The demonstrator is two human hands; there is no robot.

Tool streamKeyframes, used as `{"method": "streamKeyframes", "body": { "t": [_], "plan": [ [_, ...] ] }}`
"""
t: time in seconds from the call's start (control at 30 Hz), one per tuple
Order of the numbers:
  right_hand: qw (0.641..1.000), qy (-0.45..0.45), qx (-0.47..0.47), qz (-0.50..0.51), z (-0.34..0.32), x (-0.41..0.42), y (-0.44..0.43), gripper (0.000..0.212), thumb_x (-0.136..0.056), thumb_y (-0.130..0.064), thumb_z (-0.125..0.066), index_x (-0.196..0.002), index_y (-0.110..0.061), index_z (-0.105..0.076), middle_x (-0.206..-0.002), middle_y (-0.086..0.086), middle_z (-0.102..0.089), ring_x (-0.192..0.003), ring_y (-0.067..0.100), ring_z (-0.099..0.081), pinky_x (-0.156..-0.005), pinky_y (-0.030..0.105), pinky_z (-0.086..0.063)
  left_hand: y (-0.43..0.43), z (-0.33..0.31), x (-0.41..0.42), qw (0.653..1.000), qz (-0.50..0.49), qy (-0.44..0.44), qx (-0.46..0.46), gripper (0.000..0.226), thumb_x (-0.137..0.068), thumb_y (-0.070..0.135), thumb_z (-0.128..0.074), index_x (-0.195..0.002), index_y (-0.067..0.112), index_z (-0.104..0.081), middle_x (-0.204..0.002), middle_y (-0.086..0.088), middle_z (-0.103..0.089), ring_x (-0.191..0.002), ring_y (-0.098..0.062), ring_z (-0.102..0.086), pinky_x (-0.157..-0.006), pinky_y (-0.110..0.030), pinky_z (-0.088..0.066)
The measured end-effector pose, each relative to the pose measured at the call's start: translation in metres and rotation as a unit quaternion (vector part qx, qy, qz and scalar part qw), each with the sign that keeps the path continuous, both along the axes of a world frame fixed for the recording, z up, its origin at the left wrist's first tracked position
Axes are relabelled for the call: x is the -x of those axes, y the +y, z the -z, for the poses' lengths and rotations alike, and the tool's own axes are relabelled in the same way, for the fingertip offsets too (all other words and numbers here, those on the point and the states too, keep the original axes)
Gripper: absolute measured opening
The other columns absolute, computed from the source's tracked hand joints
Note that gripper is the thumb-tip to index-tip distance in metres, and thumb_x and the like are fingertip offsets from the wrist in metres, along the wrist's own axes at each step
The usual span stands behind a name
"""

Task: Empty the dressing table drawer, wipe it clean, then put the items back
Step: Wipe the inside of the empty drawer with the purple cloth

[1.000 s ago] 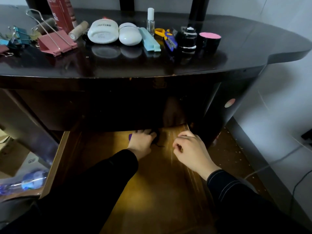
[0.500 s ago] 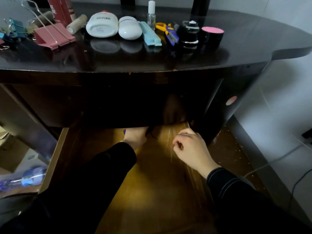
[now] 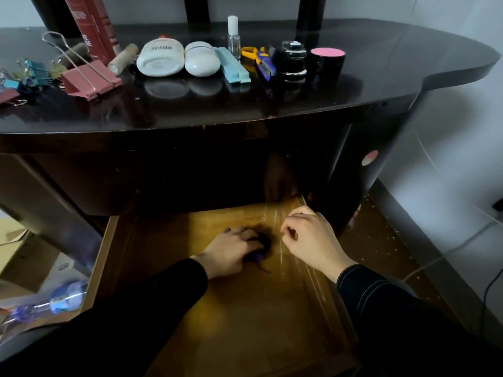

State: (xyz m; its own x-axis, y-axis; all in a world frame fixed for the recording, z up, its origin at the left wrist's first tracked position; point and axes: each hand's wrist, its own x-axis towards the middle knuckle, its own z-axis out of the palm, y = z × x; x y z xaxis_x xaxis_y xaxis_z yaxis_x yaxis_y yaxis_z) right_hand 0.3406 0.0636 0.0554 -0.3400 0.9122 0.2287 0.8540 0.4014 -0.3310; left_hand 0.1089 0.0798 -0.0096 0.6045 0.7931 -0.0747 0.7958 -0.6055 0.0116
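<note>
1. My left hand (image 3: 231,248) curls over a dark rounded object (image 3: 263,240) with a purple tail, at lower centre on the glossy yellow-wood drawer (image 3: 245,308) floor.
2. My right hand (image 3: 310,240) is curled above the drawer's right rim, and I see nothing in it.
3. Smooth white jars (image 3: 160,59) stand on the polished dark tabletop (image 3: 353,85).

Dim, soft picture; tabletop (image 3: 353,77) glare, edges bowed.
</note>
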Motion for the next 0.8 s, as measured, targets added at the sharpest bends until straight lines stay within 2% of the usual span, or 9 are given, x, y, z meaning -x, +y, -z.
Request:
{"method": "streamKeyframes", "body": {
  "t": [0.1, 0.2, 0.27, 0.33, 0.4, 0.53, 0.6, 0.7, 0.8],
  "plan": [
    [1.000, 0.007, 0.006, 0.003, -0.001, 0.000, 0.000, 0.012, -0.091, -0.026, -0.062, -0.094, -0.023, -0.074, -0.103, -0.010, -0.061, -0.110, 0.002, -0.054, -0.103, 0.032, -0.039, 0.036, -0.009, -0.012, 0.995, -0.094, -0.032, 0.006, 0.054, -0.088, 0.021, -0.053, -0.140, 0.036, -0.051, -0.145, 0.005, -0.048, -0.128, -0.024, -0.048, -0.101, -0.038, -0.045],
    [1.000, 0.006, 0.006, 0.003, -0.002, 0.000, -0.001, 0.012, -0.092, -0.025, -0.062, -0.094, -0.023, -0.074, -0.104, -0.009, -0.062, -0.108, 0.002, -0.054, -0.102, 0.031, -0.039, 0.062, -0.011, -0.029, 0.986, -0.154, -0.059, 0.029, 0.054, -0.087, 0.013, -0.052, -0.138, 0.031, -0.053, -0.136, 0.001, -0.058, -0.120, -0.023, -0.058, -0.095, -0.036, -0.052],
    [1.000, 0.008, 0.007, 0.005, -0.002, -0.001, -0.001, 0.012, -0.092, -0.025, -0.062, -0.095, -0.022, -0.074, -0.105, -0.009, -0.063, -0.109, 0.002, -0.053, -0.102, 0.030, -0.039, 0.064, -0.009, -0.039, 0.985, -0.165, -0.039, 0.021, 0.054, -0.086, 0.012, -0.053, -0.137, 0.029, -0.054, -0.135, 0.000, -0.058, -0.119, -0.024, -0.057, -0.095, -0.037, -0.052],
    [1.000, 0.010, 0.006, 0.006, -0.001, -0.001, -0.001, 0.013, -0.093, -0.025, -0.061, -0.095, -0.023, -0.074, -0.105, -0.010, -0.063, -0.110, 0.001, -0.053, -0.103, 0.030, -0.038, 0.051, -0.008, -0.042, 0.990, -0.138, -0.001, -0.001, 0.056, -0.086, 0.017, -0.054, -0.140, 0.031, -0.052, -0.140, 0.001, -0.050, -0.126, -0.026, -0.048, -0.101, -0.040, -0.046],
    [1.000, 0.011, 0.004, 0.008, 0.001, -0.002, -0.001, 0.014, -0.093, -0.026, -0.060, -0.096, -0.023, -0.074, -0.106, -0.010, -0.062, -0.110, 0.000, -0.052, -0.103, 0.029, -0.037, 0.028, -0.008, -0.035, 0.997, -0.078, 0.010, 0.003, 0.058, -0.084, 0.021, -0.055, -0.140, 0.034, -0.050, -0.143, 0.003, -0.045, -0.128, -0.027, -0.041, -0.101, -0.041, -0.040],
    [1.000, 0.009, -0.008, 0.004, 0.003, -0.002, 0.000, 0.011, -0.091, -0.025, -0.062, -0.092, -0.023, -0.073, -0.101, -0.009, -0.063, -0.111, 0.002, -0.052, -0.101, 0.030, -0.038, -0.016, 0.002, -0.011, 0.998, 0.063, 0.016, 0.028, 0.056, -0.083, 0.023, -0.056, -0.136, 0.037, -0.050, -0.144, 0.005, -0.044, -0.126, -0.024, -0.041, -0.095, -0.043, -0.044],
    [1.000, 0.005, -0.011, 0.002, 0.004, -0.002, 0.001, 0.010, -0.090, -0.025, -0.063, -0.090, -0.022, -0.073, -0.098, -0.009, -0.063, -0.112, 0.003, -0.053, -0.099, 0.031, -0.039, -0.014, 0.003, -0.004, 0.997, 0.071, 0.011, 0.025, 0.052, -0.087, 0.026, -0.056, -0.137, 0.040, -0.048, -0.145, 0.008, -0.045, -0.125, -0.022, -0.042, -0.094, -0.041, -0.045],
    [1.000, 0.012, -0.009, 0.008, 0.004, -0.002, 0.001, 0.010, -0.090, -0.025, -0.064, -0.090, -0.023, -0.073, -0.100, -0.010, -0.063, -0.107, 0.003, -0.054, -0.099, 0.030, -0.039, 0.020, -0.002, -0.011, 1.000, 0.029, 0.005, -0.005, 0.048, -0.091, 0.030, -0.056, -0.137, 0.041, -0.050, -0.144, 0.010, -0.047, -0.126, -0.021, -0.045, -0.096, -0.036, -0.047],
    [1.000, 0.018, -0.003, 0.007, 0.003, -0.002, 0.001, 0.010, -0.090, -0.024, -0.064, -0.091, -0.023, -0.074, -0.102, -0.009, -0.063, -0.106, 0.003, -0.056, -0.101, 0.032, -0.041, 0.062, -0.006, -0.019, 0.993, -0.096, -0.056, 0.032, 0.054, -0.091, 0.019, -0.054, -0.141, 0.036, -0.050, -0.142, 0.006, -0.053, -0.125, -0.019, -0.054, -0.098, -0.028, -0.048]
  ]
}}
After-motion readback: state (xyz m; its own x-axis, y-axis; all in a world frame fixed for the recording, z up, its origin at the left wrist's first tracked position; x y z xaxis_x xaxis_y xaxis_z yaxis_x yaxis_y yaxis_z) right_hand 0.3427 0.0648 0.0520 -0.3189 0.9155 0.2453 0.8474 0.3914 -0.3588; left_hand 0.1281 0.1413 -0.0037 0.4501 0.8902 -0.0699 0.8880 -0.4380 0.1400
